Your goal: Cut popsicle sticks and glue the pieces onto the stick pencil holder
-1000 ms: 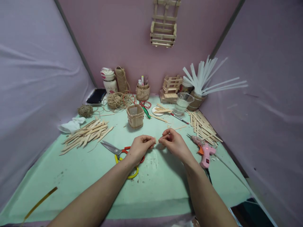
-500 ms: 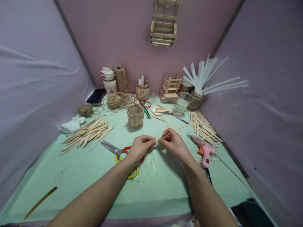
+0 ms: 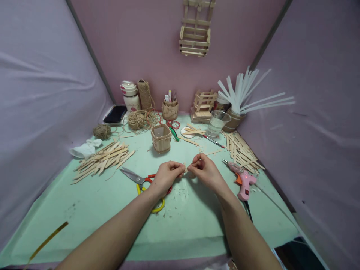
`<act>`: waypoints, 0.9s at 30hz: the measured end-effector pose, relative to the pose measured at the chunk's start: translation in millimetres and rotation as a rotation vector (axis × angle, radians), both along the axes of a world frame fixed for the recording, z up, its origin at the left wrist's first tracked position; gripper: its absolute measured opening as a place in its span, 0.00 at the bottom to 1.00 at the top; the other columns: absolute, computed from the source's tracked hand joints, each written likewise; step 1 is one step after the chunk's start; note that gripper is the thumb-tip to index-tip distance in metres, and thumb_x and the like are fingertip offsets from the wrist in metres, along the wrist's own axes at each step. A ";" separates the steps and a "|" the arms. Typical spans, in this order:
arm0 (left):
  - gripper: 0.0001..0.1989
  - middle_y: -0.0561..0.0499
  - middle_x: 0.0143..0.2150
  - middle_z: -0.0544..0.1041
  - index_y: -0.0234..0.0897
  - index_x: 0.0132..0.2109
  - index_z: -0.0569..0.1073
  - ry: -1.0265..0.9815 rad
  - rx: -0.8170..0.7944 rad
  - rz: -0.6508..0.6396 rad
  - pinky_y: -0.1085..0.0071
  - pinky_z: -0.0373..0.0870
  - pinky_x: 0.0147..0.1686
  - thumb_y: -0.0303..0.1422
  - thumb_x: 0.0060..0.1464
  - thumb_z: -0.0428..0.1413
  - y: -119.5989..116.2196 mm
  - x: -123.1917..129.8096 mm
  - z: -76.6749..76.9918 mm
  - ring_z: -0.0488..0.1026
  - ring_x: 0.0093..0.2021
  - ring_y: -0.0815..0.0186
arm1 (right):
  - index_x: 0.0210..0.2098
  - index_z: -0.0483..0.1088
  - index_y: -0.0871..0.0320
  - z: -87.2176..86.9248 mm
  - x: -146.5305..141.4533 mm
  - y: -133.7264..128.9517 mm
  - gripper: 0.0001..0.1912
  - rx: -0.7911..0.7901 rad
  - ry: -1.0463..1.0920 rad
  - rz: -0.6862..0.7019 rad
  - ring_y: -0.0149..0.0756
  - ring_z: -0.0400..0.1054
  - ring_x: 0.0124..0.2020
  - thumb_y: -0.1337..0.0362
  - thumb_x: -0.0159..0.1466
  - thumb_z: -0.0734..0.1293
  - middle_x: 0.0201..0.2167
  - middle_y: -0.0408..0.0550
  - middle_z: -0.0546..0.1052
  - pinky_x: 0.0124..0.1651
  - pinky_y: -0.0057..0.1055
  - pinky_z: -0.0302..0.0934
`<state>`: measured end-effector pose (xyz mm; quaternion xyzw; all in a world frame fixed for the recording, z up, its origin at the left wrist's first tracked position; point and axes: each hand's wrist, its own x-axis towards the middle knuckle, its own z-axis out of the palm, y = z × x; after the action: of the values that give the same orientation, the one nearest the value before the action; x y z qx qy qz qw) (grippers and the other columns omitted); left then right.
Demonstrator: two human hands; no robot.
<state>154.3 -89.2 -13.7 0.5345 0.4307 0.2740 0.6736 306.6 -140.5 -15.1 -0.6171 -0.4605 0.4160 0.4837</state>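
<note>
My left hand (image 3: 168, 175) pinches a small pale wooden piece (image 3: 185, 167) between thumb and fingertips; most of the piece is hidden by the fingers. Close beside it, my right hand (image 3: 206, 169) is also closed in a pinch, its fingertips at the right edge of that piece. Under my left wrist lie open scissors (image 3: 137, 180) with red and yellow handles. A small square basket made of wooden sticks (image 3: 161, 138) stands just beyond my hands. To the right, a pink glue gun (image 3: 244, 182) with a lit red light rests on the table.
Wooden sticks lie in piles at left (image 3: 104, 159) and right (image 3: 242, 150). Along the back stand a bottle (image 3: 131, 99), tangled twine (image 3: 137, 120), a clear cup of water (image 3: 216, 124) and white glue sticks (image 3: 242, 90). A wooden stick shelf (image 3: 194, 37) hangs on the wall.
Both hands stay almost still, fingertips close together over the small wooden piece. The whole view shifts very slightly; nothing is picked up or let go.
</note>
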 end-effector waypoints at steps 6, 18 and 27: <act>0.12 0.53 0.22 0.71 0.33 0.29 0.76 -0.014 -0.002 -0.002 0.74 0.58 0.27 0.39 0.41 0.62 0.2 -0.4 -0.8 0.64 0.24 0.72 | 0.32 0.58 0.54 2.6 -2.0 -0.5 0.12 -0.011 -0.003 -0.004 0.30 0.65 0.21 0.64 0.53 0.67 0.20 0.37 0.72 0.24 0.25 0.53; 0.14 0.51 0.25 0.74 0.32 0.30 0.76 -0.057 -0.058 0.074 0.74 0.61 0.28 0.39 0.39 0.65 1.5 0.8 1.0 0.66 0.25 0.72 | 0.30 0.71 0.58 9.4 0.0 -4.3 0.09 0.005 -0.180 0.037 0.31 0.65 0.25 0.59 0.58 0.64 0.23 0.43 0.73 0.27 0.27 0.57; 0.17 0.47 0.32 0.77 0.32 0.34 0.77 -0.100 -0.033 0.049 0.73 0.64 0.33 0.43 0.43 0.63 2.5 0.1 -3.0 0.69 0.30 0.69 | 0.25 0.70 0.59 9.4 -0.9 -3.2 0.11 -0.035 -0.151 -0.021 0.30 0.62 0.22 0.57 0.57 0.64 0.21 0.41 0.70 0.25 0.26 0.54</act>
<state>154.3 -86.7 -16.8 0.4983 0.4141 0.3096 0.6959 305.7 -143.7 -5.7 -0.6599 -0.4818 0.3713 0.4410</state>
